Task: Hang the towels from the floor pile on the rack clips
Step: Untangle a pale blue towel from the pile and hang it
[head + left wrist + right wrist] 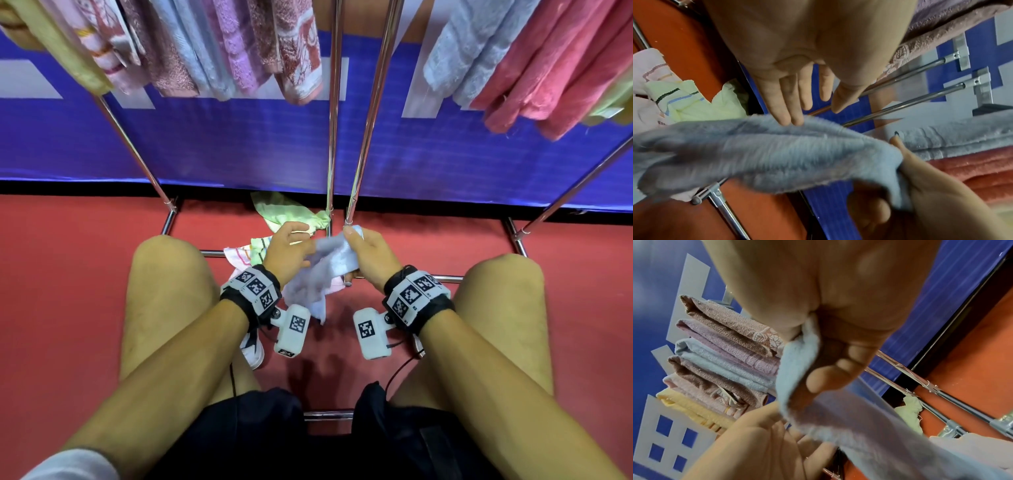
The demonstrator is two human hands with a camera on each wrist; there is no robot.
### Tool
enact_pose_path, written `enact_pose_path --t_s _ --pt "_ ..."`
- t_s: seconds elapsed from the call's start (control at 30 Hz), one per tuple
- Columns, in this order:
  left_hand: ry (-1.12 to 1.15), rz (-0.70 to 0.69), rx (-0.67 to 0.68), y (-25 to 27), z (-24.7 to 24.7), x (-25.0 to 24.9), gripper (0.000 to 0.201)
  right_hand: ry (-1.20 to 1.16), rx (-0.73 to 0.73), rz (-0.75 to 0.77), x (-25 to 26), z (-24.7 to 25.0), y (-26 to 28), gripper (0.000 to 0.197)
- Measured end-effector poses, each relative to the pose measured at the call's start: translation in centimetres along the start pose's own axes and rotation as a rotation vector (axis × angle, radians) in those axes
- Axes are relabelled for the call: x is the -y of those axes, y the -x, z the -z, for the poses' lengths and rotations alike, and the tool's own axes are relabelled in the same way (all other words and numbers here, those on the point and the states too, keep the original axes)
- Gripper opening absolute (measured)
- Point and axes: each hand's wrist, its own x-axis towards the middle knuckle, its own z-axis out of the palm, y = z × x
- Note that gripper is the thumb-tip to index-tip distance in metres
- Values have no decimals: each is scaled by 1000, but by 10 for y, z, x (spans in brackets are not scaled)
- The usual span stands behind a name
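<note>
While the right hand (pixel 368 255) clamps one end of the pale blue towel (pixel 320 274) above the red floor (pixel 68 274), the left hand (pixel 289 251) touches it with straight fingers (pixel 786 104) beside the floor pile (pixel 248 251).

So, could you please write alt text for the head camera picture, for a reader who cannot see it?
A crouching person's right hand grips a pale blue terry towel above the red floor, while the left hand touches it. A small pile of striped and green towels lies behind, and folded pink, blue and yellow towels hang from the chrome rack above.
</note>
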Motion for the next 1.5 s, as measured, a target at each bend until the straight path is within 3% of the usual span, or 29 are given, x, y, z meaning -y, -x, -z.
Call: enact_pose_path --t_s 0.07,0.2,0.3,0.37,0.43,0.57,0.67,0.77,0.87,1.0,1.17,1.33,1.5 --pt "-67 -24 50 1 -1 5 30 -41 -14 4 1 1 -1 38" --pt "-152 -63 303 10 -11 16 29 -86 -83 17 2 5 1 18" --pt "-278 -100 437 10 -15 28 33 -105 -47 13 -1 9 2 10" --pt "-335 -122 465 8 -18 36 24 -78 -14 14 -2 10 2 11" --pt "-323 -121 423 4 -20 39 13 -77 -47 28 -3 10 2 16" --pt "-292 -140 240 -12 -17 38 15 -5 -297 74 -10 24 -2 39" --pt "-282 -141 166 -19 -14 36 23 55 -312 100 -15 34 -8 25" --pt "-294 -145 110 -23 -15 40 20 70 -334 62 -15 36 -10 34" --pt "-306 -152 37 -26 -15 43 37 46 -308 61 -16 37 -10 41" --pt "-330 -194 49 -27 -12 41 41 97 -272 59 -28 41 -9 43" --pt "-327 -166 125 -30 -5 42 18 308 -351 117 -37 52 -5 18" --pt "-560 -169 235 -35 5 43 30 401 -443 147 -39 60 -8 37" --pt "-643 -121 141 -39 17 40 34 406 -574 145 -36 64 -12 20"
